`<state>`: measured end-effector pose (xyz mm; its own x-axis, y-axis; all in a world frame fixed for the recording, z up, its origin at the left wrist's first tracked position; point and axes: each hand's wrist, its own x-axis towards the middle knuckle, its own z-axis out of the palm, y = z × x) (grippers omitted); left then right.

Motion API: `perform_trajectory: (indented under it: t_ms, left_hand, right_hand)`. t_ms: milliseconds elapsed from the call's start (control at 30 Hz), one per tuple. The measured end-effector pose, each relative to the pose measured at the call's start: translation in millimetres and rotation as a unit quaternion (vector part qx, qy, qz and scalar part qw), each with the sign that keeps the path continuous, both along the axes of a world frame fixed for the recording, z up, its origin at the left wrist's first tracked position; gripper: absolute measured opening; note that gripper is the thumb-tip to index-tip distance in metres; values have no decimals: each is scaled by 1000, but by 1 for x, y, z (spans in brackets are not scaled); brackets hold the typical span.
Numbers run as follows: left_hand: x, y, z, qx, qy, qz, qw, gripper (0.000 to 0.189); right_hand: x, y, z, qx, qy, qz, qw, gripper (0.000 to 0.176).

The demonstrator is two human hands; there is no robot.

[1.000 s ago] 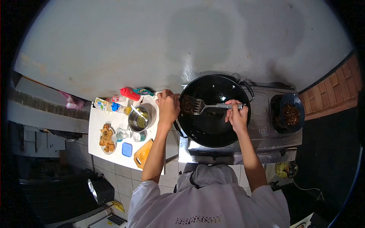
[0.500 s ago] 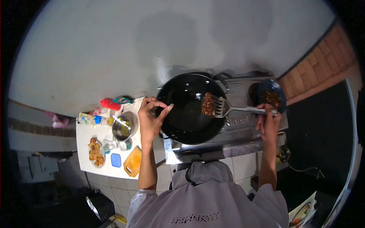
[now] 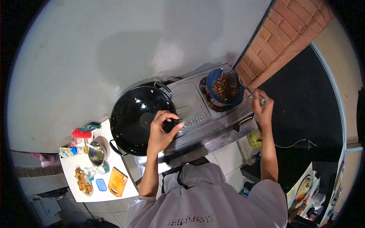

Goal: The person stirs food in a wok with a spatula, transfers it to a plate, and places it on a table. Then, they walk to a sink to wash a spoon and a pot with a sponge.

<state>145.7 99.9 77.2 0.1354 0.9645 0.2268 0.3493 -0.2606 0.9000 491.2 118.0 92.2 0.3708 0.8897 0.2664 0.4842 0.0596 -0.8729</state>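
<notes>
My right hand (image 3: 263,108) grips the handle of a slotted metal spatula (image 3: 251,91). Its head reaches into a blue bowl (image 3: 239,99) and is partly hidden there. Dark brown fried bits (image 3: 226,87) fill much of that bowl, which stands over the right-hand burner. Over the right side of a large black wok (image 3: 127,114), my left hand (image 3: 162,131) has its fingers curved. A gap shows between thumb and fingertips, with nothing visible in them. The wok's dark inside has an oily shine and a few small crumbs.
The steel stove (image 3: 186,95) runs along the grey wall, beside a brick column (image 3: 273,36). On a white table (image 3: 78,195) at left are a steel bowl (image 3: 97,154), a plate of fried food (image 3: 83,182), an orange cutting board (image 3: 118,182) and a red bottle (image 3: 81,133).
The spatula has gone from above the wok, carrying brown bits, to the blue bowl at right. My left hand stays raised with curved fingers. The view has shifted right.
</notes>
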Motion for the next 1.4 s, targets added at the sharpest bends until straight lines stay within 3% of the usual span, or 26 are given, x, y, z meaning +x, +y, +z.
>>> perform_trajectory:
  t_ms: [67, 200, 333, 467, 567, 667, 700, 767, 800, 900, 1067, 1133, 1267, 1400]
  left_hand:
    - [-4, -5, 4, 2, 0, 16, 1000, 22]
    - [-42, -20, 11, -2, -12, 101, 995, 16]
    - [-91, -49, 17, -19, -9, 198, 980, 10]
    - [-129, -78, 10, -37, -15, 303, 952, 10]
    - [-140, -90, 5, -8, 45, 377, 925, 18]
    - [-160, -104, -17, -42, 98, 443, 890, 23]
    - [-161, -108, -21, -22, 130, 444, 886, 27]
    - [-159, -113, -28, -19, 146, 468, 871, 28]
    - [-160, -116, -34, -29, 144, 475, 868, 29]
    - [-158, -118, -39, -61, 119, 471, 872, 30]
    - [-149, -119, -45, -85, 122, 460, 875, 34]
    - [-145, -120, -48, -91, 100, 455, 880, 31]
    - [-138, -118, -41, -82, 93, 475, 871, 31]
    - [-145, -118, -45, -59, 85, 472, 875, 33]
  right_hand:
    - [1, 5, -7, 25, -173, 63, 983, 13]
    - [5, 0, -8, 123, -265, 149, 945, 18]
    - [7, -5, 2, 73, -286, 213, 931, 28]
    - [11, -8, 6, 75, -296, 186, 934, 26]
    - [14, -7, 0, 104, -287, 191, 933, 23]
    - [10, -13, 7, 79, -186, 62, 977, 17]
    - [3, -16, 15, 80, -185, 69, 977, 17]
    - [-13, -21, 24, 95, 14, 99, 990, 19]
    - [-20, -18, 17, 135, 42, 131, 981, 20]
    - [-64, -22, 20, 97, 125, 234, 959, 20]
    - [-126, -4, -6, 77, 163, 368, 912, 21]
    - [-141, 0, -12, -24, 246, 319, 915, 23]
    - [-148, 5, -17, -45, 277, 300, 912, 25]
    - [-120, 5, -9, 2, 248, 265, 932, 27]
